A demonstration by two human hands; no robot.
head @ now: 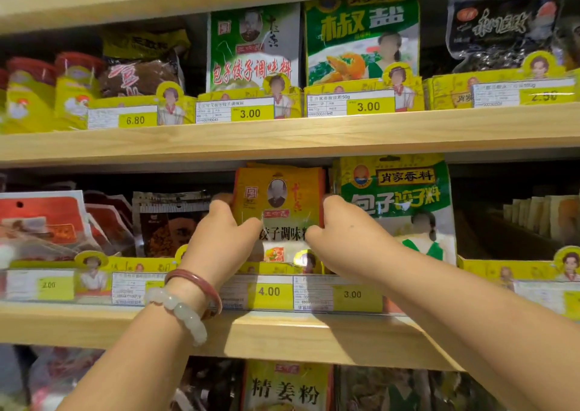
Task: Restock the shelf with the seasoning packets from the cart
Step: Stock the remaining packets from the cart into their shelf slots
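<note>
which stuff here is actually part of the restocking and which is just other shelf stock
Part of the job:
- orange-yellow seasoning packets, gripped at both sides
- left hand
- right hand
- middle shelf they stand on

Just there:
- green dumpling seasoning packet beside them
- red packets at far left
- 4.00 price tag
- ginger powder packet below

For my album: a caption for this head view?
Both hands grip orange seasoning packets on the middle shelf.

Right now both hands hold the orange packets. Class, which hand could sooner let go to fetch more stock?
Probably either: left hand and right hand grip opposite edges of the orange packets alike; no cart shows.
</note>
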